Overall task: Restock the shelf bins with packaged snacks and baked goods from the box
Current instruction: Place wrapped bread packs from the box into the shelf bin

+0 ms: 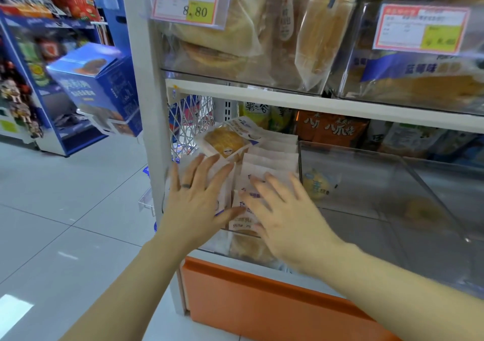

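— Forearms stretch up from the bottom edge, and both hands are spread flat: the left hand (pixel 196 196), a ring on one finger, and the right hand (pixel 285 215), which is blurred. Neither pinches anything.

— What do they rest on?

— On the row of pastry packets (pixel 269 157) standing on edge in the clear bin (pixel 212 246), at the left end beneath the white shelf board (pixel 366 110). The left fingers lie over the front packets. Whether the right palm touches them or only hovers cannot be told. One loose packet (pixel 227 139) lies tilted on top of the row, just beyond the left fingertips.

— How would those packets handle?

— Lightly, most likely: a soft round pastry inside a thin wrapper. The film looks slick, and the pastry would probably crush or flake under a hard squeeze.

— So where should the person take hold?

— By the flat sealed edges, or with flat palms on either side of the stack, squaring it gently. The tilted one seems best lifted by its top seam and slotted upright behind the others.
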Motion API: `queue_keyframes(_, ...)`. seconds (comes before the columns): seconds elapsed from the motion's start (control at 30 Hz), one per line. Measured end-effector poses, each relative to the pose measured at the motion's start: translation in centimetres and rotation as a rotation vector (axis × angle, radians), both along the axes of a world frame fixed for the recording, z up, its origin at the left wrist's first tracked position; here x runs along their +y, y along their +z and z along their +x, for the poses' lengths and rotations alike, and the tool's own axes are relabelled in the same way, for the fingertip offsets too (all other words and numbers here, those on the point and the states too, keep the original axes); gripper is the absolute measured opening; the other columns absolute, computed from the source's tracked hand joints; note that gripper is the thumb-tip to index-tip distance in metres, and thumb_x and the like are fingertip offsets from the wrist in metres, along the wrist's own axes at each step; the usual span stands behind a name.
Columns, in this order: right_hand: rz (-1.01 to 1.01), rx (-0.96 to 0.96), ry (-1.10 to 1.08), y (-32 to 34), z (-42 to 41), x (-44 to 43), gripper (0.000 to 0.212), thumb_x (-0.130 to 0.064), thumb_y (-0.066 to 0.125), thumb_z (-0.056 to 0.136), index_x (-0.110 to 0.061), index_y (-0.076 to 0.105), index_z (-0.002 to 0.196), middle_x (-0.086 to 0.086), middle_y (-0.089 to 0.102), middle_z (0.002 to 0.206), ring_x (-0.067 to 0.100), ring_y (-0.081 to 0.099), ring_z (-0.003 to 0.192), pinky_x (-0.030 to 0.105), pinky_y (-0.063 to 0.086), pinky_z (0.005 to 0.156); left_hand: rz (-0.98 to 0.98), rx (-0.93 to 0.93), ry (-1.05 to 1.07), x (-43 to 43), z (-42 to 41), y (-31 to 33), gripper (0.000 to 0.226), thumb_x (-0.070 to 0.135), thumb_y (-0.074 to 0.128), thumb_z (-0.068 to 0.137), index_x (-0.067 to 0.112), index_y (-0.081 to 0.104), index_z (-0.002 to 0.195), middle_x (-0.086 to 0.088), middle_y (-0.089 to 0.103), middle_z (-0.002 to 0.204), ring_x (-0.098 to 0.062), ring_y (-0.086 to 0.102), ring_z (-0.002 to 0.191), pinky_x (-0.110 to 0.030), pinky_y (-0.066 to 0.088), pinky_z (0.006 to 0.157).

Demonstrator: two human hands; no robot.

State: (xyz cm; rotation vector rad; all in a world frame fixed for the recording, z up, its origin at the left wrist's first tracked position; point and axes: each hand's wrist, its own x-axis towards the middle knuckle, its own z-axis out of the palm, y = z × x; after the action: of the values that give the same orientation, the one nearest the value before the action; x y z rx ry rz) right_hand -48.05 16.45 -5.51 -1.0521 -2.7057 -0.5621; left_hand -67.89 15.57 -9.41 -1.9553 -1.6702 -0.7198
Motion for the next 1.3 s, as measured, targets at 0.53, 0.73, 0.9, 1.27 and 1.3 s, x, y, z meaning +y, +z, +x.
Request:
queue_keyframes(0.53, -0.315, 0.216, -0.066, 4.9, -4.5, 6.4, 0.044, -0.047, 0.041, 0.097, -0.025, 0.048, 0.134, 0.0, 0.046, 0.141, 0.023, 0.044, 0.126, 0.04, 0.039, 0.101, -0.121, -0.335, 0.12, -1.2, 0.9, -0.8, 0.061, 0.06, 0.027, 0.088, 0.024, 0.056, 0.127, 0.0, 0.057, 0.13, -0.028, 0.04, 0.135, -0.061, 0.015, 0.11)
queue_keyframes(0.73, -0.22, 0.13, -0.202, 3.3, -9.6, 10.5, 0.059, -0.061, 0.057, 0.083, -0.031, 0.049, 0.133, 0.003, 0.038, 0.147, 0.028, 0.041, 0.128, 0.04, 0.039, 0.098, 0.056, -0.396, 0.104, -0.8, 1.1, -1.4, 0.049, 0.052, 0.041, 0.087, 0.027, 0.046, 0.129, -0.001, 0.056, 0.13, -0.029, 0.038, 0.133, -0.063, 0.029, 0.105)
queue_keyframes(0.9, -0.206, 0.147, -0.278, 2.7, -10.0, 11.0, 0.053, -0.065, 0.051, 0.082, -0.033, 0.058, 0.124, -0.002, 0.046, 0.141, 0.022, 0.046, 0.125, 0.034, 0.04, 0.091, 0.071, -0.38, 0.139, 0.0, 1.0, -1.6, 0.046, 0.051, 0.042, 0.086, 0.026, 0.051, 0.124, 0.0, 0.059, 0.124, -0.03, 0.042, 0.131, -0.065, 0.025, 0.105)
queue_keyframes(1.27, -0.144, 0.692, -0.117, 4.8, -2.3, 8.8, 0.021, -0.006, 0.054, 0.093, -0.009, 0.068, 0.108, 0.006, 0.068, 0.104, 0.012, 0.055, 0.087, 0.02, 0.037, 0.076, 0.093, -0.474, 0.118, -0.9, 0.6, -2.3, 0.053, 0.055, 0.046, 0.084, 0.026, 0.049, 0.128, -0.013, 0.041, 0.143, -0.031, 0.018, 0.138, -0.058, 0.025, 0.109)
queue_keyframes(1.3, -0.121, 0.694, -0.108, 4.5, -0.7, 8.2, 0.019, -0.004, 0.054, 0.092, -0.009, 0.068, 0.104, 0.005, 0.067, 0.1, 0.01, 0.053, 0.085, 0.02, 0.035, 0.074, 0.08, -0.482, 0.123, -1.1, 0.5, -2.4, 0.055, 0.056, 0.046, 0.084, 0.026, 0.05, 0.13, -0.013, 0.036, 0.146, -0.031, 0.016, 0.139, -0.053, 0.021, 0.11)
